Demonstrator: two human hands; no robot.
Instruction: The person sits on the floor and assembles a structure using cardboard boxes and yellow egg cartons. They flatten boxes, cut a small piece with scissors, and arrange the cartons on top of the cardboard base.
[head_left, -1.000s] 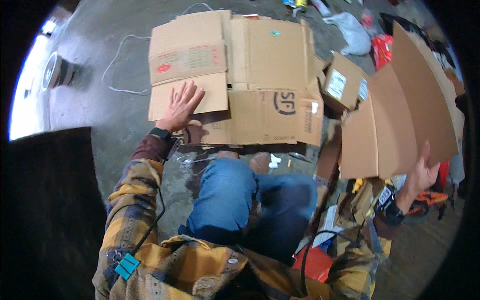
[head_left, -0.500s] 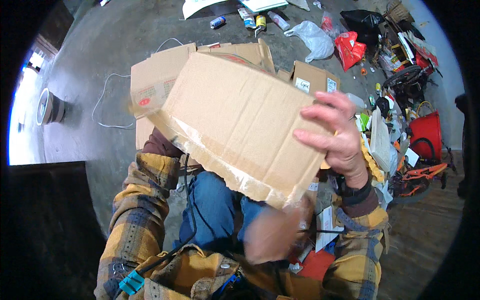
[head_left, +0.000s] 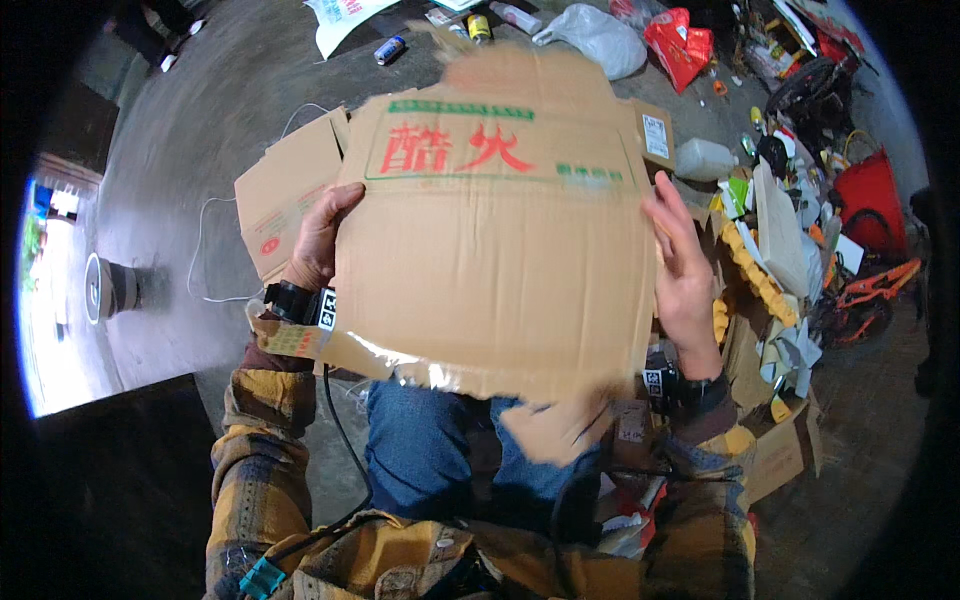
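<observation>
A flattened brown cardboard box [head_left: 490,270] is held up over my knees, its red and green printed face toward me. Torn edges and shiny tape [head_left: 420,368] run along its near side, where a loose flap [head_left: 555,425] hangs down. My left hand [head_left: 325,235] grips the left edge, thumb on the front and the other fingers hidden behind. At the right edge, my right hand [head_left: 685,270] holds the cardboard with its fingers fairly straight. The far end of the box is blurred by motion.
More folded cardboard [head_left: 290,190] lies on the floor beyond my left hand. A bucket [head_left: 110,288] stands at far left. To the right are piled scraps, a translucent jug [head_left: 705,160], a red basket [head_left: 872,205] and an orange bicycle frame [head_left: 875,295]. Someone's shoes [head_left: 168,62] show at upper left.
The cardboard has turned from its plain, tilted side to its printed face and sits more level. My left hand has come into sight at its left edge; my right hand has moved slightly lower.
</observation>
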